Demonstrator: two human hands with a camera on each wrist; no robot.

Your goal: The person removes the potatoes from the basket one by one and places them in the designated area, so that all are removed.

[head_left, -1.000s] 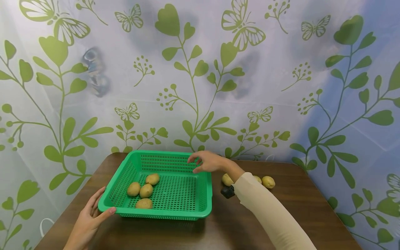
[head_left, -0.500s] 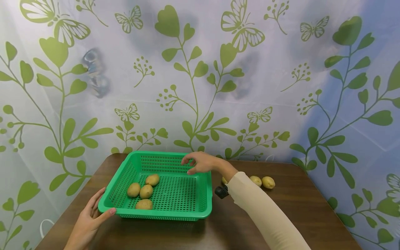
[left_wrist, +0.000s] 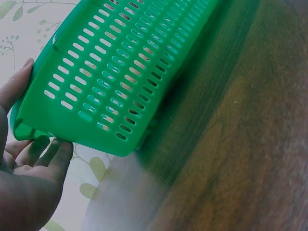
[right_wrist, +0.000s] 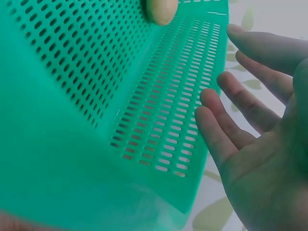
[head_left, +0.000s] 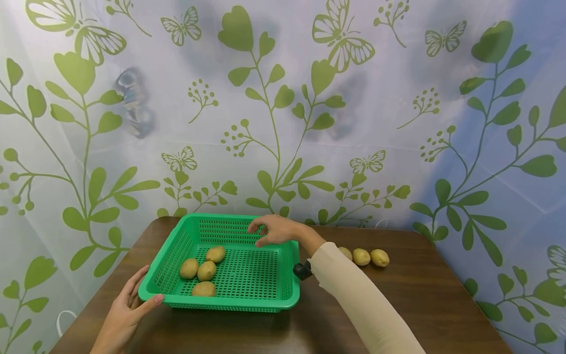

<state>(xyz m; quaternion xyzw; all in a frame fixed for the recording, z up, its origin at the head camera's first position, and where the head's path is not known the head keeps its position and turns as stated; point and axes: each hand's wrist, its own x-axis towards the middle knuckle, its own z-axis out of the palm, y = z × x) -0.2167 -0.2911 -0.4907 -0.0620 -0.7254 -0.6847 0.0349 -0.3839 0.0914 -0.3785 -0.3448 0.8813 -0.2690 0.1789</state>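
A green plastic basket (head_left: 221,301) stands on the table, with several potatoes (head_left: 207,270) lying in its left half. At its near left corner my left hand (head_left: 125,307) grips the rim, thumb on top and fingers beneath. The left wrist view shows those fingers (left_wrist: 60,156) curled under the rim. Over the basket's back right part hovers my right hand (head_left: 280,229), fingers loosely bent and holding nothing. In the right wrist view its fingers (right_wrist: 248,101) are spread beside the slotted basket wall, and one potato (right_wrist: 162,10) shows inside.
Potatoes (head_left: 361,256) lie in a row on the brown wooden table (head_left: 424,295), right of the basket and partly behind the right sleeve (head_left: 353,290). A patterned curtain (head_left: 292,123) hangs behind the table. A black device (head_left: 302,270) sits at the right wrist.
My right hand has drifted left over the basket. More of the potatoes on the right of the table show from behind the sleeve. My left hand and the basket stay in place.
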